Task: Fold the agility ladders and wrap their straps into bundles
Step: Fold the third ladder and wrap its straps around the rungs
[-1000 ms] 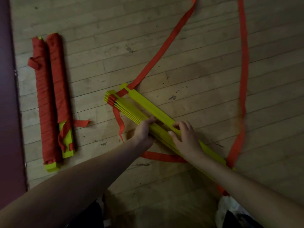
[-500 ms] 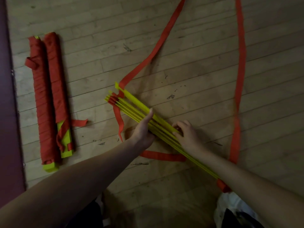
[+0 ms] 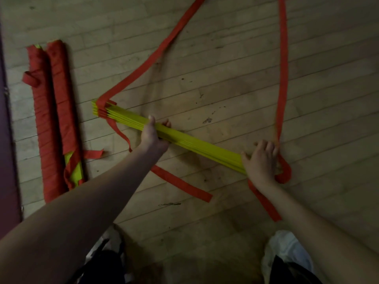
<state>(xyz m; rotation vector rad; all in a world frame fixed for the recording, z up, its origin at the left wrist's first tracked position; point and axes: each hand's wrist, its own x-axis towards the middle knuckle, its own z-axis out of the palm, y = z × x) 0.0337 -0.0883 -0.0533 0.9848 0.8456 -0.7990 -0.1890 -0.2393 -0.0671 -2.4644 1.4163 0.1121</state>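
Note:
A stack of yellow ladder rungs [image 3: 205, 145] lies slanted across the wooden floor, pressed together edge-up. My left hand [image 3: 152, 135] grips the stack near its middle, thumb on the near side and fingers over the far side. My right hand [image 3: 260, 160] holds the stack's right end, fingers curled over it. Two long red straps run off the top of the view, the left strap [image 3: 155, 56] from the stack's left end and the right strap [image 3: 282, 68] from its right end. Loose red strap tails [image 3: 182, 184] lie under and in front of the stack.
Two finished bundles [image 3: 51, 119], wrapped in red strap with yellow ends showing, lie side by side at the left. A dark purple edge [image 3: 6, 140] runs along the far left. My knees and shoes are at the bottom of the view.
The fanned rungs have been squeezed into one tight stack and lifted slightly. My right hand slid from the middle to the stack's right end. My left hand now grips the stack.

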